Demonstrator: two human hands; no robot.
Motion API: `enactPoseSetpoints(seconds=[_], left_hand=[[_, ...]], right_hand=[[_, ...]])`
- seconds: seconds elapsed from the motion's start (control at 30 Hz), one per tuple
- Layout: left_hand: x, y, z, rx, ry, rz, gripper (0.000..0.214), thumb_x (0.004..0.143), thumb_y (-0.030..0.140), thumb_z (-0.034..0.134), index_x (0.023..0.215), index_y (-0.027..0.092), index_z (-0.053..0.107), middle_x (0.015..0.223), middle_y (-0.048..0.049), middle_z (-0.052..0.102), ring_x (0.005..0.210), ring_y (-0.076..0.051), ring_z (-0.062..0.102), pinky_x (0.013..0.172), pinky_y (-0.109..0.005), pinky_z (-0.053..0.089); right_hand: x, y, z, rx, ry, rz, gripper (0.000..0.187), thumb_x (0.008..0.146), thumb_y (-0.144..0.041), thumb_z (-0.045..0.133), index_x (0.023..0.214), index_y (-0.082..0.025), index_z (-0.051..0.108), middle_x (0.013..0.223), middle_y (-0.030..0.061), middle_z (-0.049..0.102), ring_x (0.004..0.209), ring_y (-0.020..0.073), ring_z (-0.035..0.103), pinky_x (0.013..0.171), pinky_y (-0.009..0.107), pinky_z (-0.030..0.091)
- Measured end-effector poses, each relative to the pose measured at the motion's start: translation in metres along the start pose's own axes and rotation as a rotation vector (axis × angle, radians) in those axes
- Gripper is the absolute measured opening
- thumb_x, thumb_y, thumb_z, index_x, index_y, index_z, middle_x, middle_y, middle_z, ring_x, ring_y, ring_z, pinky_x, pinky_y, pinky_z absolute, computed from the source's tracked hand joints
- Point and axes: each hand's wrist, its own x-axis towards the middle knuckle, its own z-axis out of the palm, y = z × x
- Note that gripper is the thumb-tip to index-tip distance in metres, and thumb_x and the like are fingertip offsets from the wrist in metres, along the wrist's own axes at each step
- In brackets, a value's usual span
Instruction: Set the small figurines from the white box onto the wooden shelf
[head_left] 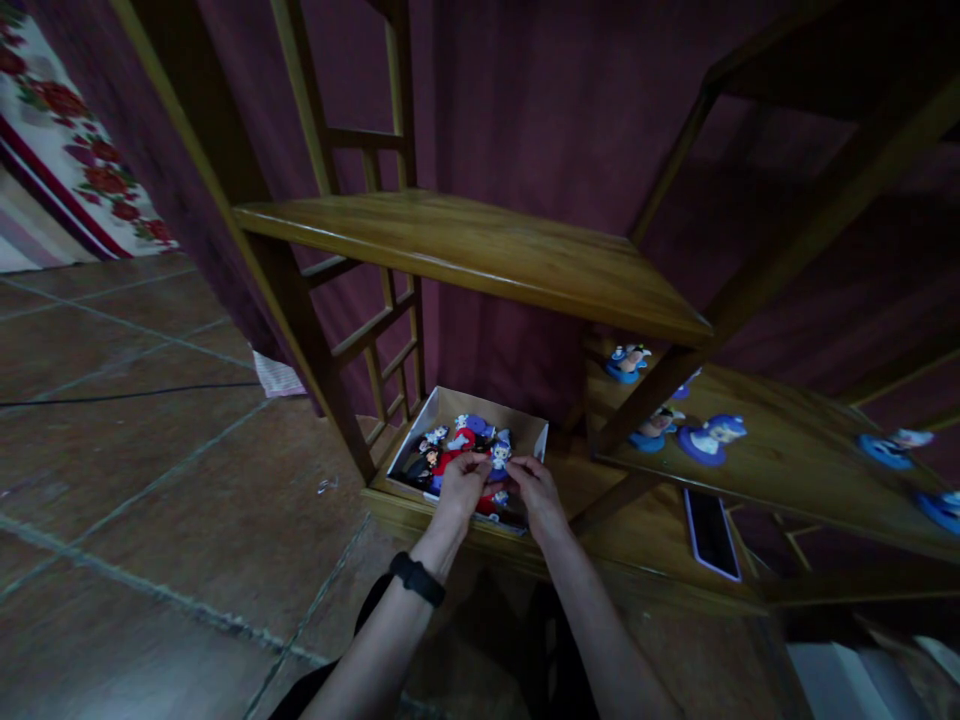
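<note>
Between my two hands is a small purple-and-white figurine, upright over a shallow cardboard box. My left hand pinches its base from the left, a dark band around that wrist. From the right, the fingertips of my right hand close on the base as well. Several more figurines in red, white, purple and black lie jumbled in the box, among them one with a red body. The box sits on the bottom shelf, and my hands hide part of its near side.
A wooden shelf board juts out above the box. On the right-hand shelf stand several figurines, including a purple-haired one. A phone lies on the lower board. Slanted posts and a lattice side frame the space; a cable crosses the tiled floor.
</note>
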Motion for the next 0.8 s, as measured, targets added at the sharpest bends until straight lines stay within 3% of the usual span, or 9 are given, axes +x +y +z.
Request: enactPoseSetpoints(seconds=[0.23, 0.5, 0.8], left_hand=[[-0.004, 0.006, -0.002, -0.088, -0.032, -0.024, 0.015, 0.064, 0.008, 0.071, 0.072, 0.011, 0.059, 0.06, -0.001, 0.06, 0.052, -0.011, 0.06, 0.058, -0.029, 0.057], [-0.007, 0.005, -0.002, -0.089, -0.008, 0.025, 0.015, 0.062, 0.006, 0.072, 0.069, 0.01, 0.059, 0.059, -0.0002, 0.059, 0.051, -0.009, 0.058, 0.059, -0.028, 0.057], [-0.013, 0.016, -0.001, -0.089, -0.094, -0.04, 0.003, 0.073, 0.01, 0.064, 0.075, 0.009, 0.063, 0.063, -0.0055, 0.064, 0.056, -0.012, 0.063, 0.06, -0.027, 0.056]], right_hand=[[-0.003, -0.01, 0.0, 0.153, -0.086, 0.041, 0.026, 0.055, -0.037, 0.072, 0.072, -0.019, 0.065, 0.077, 0.0022, 0.066, 0.073, 0.0171, 0.06, 0.066, 0.028, 0.047], [-0.008, -0.01, 0.002, 0.115, -0.089, 0.009, 0.024, 0.055, -0.036, 0.072, 0.068, -0.018, 0.064, 0.071, 0.0006, 0.064, 0.069, 0.0151, 0.058, 0.067, 0.029, 0.047], [-0.008, -0.019, -0.001, 0.241, -0.118, 0.058, 0.021, 0.056, -0.033, 0.073, 0.069, -0.018, 0.066, 0.074, 0.0024, 0.067, 0.071, 0.0159, 0.061, 0.07, 0.03, 0.048]])
